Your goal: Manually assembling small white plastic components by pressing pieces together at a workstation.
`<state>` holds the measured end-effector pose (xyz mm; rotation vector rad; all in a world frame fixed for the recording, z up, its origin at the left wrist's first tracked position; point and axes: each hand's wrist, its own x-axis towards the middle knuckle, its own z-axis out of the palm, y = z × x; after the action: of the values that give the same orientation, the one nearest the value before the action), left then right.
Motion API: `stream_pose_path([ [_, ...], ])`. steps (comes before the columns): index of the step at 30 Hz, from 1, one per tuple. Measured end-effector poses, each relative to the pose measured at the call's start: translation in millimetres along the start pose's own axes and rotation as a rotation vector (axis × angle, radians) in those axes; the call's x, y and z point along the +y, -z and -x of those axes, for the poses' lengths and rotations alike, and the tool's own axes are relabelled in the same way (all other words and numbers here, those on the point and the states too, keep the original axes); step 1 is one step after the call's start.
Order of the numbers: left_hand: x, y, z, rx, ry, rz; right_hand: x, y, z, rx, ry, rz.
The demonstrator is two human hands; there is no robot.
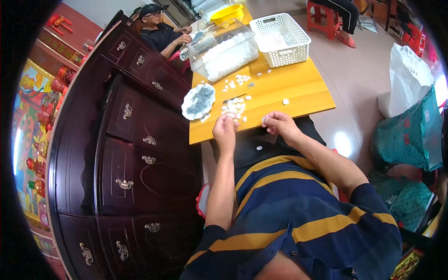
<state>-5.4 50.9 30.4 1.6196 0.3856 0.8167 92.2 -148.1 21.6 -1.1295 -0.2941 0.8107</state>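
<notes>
My left hand (224,132) is at the near edge of the wooden table (303,86), its thumb and fingertips pinched together. Whatever it grips is too small to make out. Beside it, my right hand (281,126) pinches a small white piece (264,120) between thumb and forefinger. Just beyond my left fingertips lies a loose cluster of small white pieces (237,107), with a thin dark tool (234,98) behind it. A scalloped white dish (186,103) of small grey bits stands to the left. One white piece (285,101) sits alone to the right.
Farther back are a clear bin (198,64) full of white pieces, a white perforated basket (289,56) and a yellow basin (227,15). Another person (161,35) works at the far left. Dark wooden drawers (130,154) flank my left; green sacks (406,130) stand right.
</notes>
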Motion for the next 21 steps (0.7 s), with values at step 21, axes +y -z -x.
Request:
stream_pose_path([
  [21,18.0,-14.8,17.7,-0.274,0.149,0.058,2.2,6.0,-4.1,-0.024,0.06,-0.011],
])
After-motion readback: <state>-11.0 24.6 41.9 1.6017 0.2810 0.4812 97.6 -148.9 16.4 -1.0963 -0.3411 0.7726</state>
